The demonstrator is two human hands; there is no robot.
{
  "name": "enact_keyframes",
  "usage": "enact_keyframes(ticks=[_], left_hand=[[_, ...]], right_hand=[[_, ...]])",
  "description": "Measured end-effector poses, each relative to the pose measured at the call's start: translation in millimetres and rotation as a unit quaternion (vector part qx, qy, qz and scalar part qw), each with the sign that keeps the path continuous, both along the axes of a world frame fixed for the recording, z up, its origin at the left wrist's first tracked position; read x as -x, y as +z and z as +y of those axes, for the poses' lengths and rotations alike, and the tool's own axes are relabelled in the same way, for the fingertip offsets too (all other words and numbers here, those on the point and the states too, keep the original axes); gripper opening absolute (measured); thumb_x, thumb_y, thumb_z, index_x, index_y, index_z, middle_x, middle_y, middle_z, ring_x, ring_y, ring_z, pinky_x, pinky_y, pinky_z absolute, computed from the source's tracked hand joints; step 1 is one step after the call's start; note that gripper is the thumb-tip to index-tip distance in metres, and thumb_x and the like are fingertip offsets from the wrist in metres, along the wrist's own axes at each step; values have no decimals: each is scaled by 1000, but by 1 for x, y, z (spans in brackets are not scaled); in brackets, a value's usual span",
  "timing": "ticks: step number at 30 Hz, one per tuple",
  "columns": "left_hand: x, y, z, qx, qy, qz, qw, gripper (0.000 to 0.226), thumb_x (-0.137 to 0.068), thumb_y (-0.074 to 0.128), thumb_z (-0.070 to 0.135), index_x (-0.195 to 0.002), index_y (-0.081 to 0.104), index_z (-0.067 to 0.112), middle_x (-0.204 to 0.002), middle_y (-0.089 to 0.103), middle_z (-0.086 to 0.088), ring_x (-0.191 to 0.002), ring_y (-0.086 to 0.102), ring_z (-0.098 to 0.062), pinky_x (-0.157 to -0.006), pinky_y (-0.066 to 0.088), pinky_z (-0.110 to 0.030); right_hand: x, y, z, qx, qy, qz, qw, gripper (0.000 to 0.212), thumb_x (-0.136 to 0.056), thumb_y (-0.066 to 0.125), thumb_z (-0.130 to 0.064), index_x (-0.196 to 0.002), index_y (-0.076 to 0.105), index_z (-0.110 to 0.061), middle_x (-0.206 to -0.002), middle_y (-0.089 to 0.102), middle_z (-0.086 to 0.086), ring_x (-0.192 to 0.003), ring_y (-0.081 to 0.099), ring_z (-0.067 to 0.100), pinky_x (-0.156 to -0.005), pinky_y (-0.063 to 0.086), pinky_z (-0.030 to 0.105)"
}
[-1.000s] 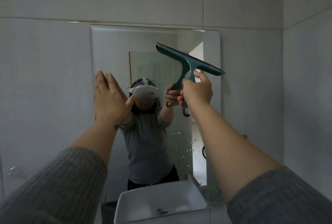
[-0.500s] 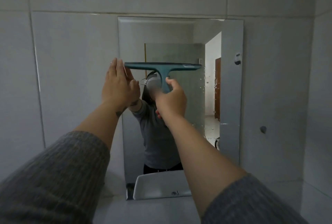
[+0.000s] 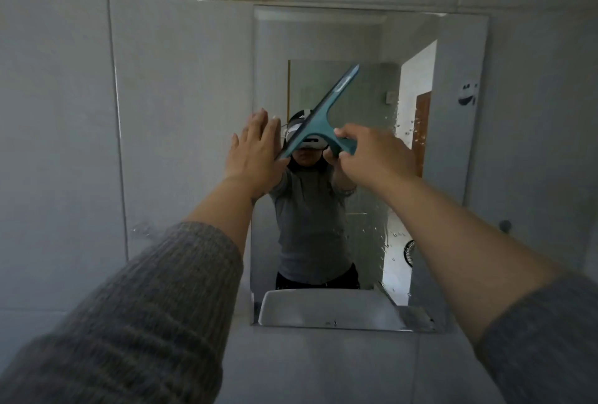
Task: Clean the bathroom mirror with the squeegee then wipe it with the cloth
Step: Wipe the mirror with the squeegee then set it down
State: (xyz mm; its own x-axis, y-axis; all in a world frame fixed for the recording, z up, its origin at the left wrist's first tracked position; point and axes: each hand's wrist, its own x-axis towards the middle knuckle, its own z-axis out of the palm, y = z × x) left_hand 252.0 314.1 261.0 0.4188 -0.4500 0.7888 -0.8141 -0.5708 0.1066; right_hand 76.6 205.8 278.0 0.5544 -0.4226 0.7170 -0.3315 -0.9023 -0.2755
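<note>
Right hand [image 3: 375,154] is closed around the handle of the teal squeegee [image 3: 318,118], which is held up in front of the bathroom mirror [image 3: 459,151]. The blade runs diagonally, upper end toward the mirror's centre, lower end down by the left hand [image 3: 255,148]. Left hand is open, fingers straight and together, raised at the mirror's left edge, its palm side just beside the blade's lower end; can't tell if it touches the glass. Water droplets [image 3: 411,131] speckle the right part of the mirror. A small smiley sticker [image 3: 467,94] sits near the upper right corner. Grey knit sleeves [image 3: 155,300] cover both forearms partway. Grey tiled wall [image 3: 64,112] surrounds the mirror. No cloth in view.
</note>
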Motion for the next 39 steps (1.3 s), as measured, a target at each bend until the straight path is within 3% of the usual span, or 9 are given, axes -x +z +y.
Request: enact_keyframes(ticks=[7,12,14,18,24,26,28,33,39], left_hand=[[2,-13,-13,-8,15,-21,1000,89,-85,64,42,-151,9,22,-160,-5,-9,-147,-2,-29,-118,7,-51],[6,-19,-22,-17,16,-27,999,89,-85,65,41,-152,7,25,-160,-8,-11,-147,-6,-29,-117,7,-50],[6,-21,-25,-29,27,-24,999,89,-86,64,39,-152,5,25,-160,-10,-12,-147,-7,-29,-118,8,-49],[5,-25,-28,-34,37,-21,999,91,-87,64,36,-152,0,26,-159,-15,-12,-146,-8,-31,-118,13,-48],[3,-27,-32,-12,33,-6,999,91,-86,66,29,-151,3,26,-159,-16,-9,-146,-9,-29,-114,19,-50],[0,-27,-33,-9,31,-10,999,91,-85,66,23,-152,3,26,-159,-16,-9,-146,-11,-30,-115,20,-50],[-1,-28,-33,-13,34,-15,999,93,-84,66,23,-152,3,26,-159,-16,-8,-146,-11,-30,-115,22,-50],[-1,-28,-32,-11,38,-16,999,93,-84,66,23,-152,3,27,-159,-15,-8,-146,-10,-29,-112,27,-51],[-4,-28,-31,-19,31,-5,999,96,-83,68,27,-151,1,29,-159,-18,-4,-146,-12,-28,-110,30,-54]], right_hand=[[28,-10,-35,10,-47,-19,999,36,-91,57,-34,-126,54,-40,-118,65,3,-98,61,30,-73,42,32],[43,-12,-55,3,-55,-36,998,33,-92,56,-35,-125,56,-37,-104,67,4,-79,56,25,-68,42,31],[52,-12,-66,-6,-65,-46,997,32,-91,57,-35,-123,56,-37,-107,67,4,-83,59,26,-68,44,32],[71,-15,-87,-53,-96,-60,992,27,-91,57,-36,-118,57,-38,-103,65,3,-82,59,28,-67,44,32],[78,-37,-97,-166,-79,-130,974,19,-89,55,-33,-107,56,-40,-98,65,4,-72,66,29,-70,59,44],[75,-46,-92,-224,-52,-160,960,21,-91,55,-28,-110,56,-36,-95,65,5,-61,63,24,-52,57,35],[69,-53,-86,-301,-18,-201,932,25,-91,54,-24,-114,56,-34,-91,65,8,-47,56,19,-36,43,21],[51,-67,-68,-433,47,-278,856,32,-93,51,-17,-122,54,-29,-66,57,7,-38,44,14,-34,36,19],[38,-76,-49,-467,57,-307,827,35,-96,51,-18,-129,51,-30,-73,59,9,-39,46,13,-33,37,17]])
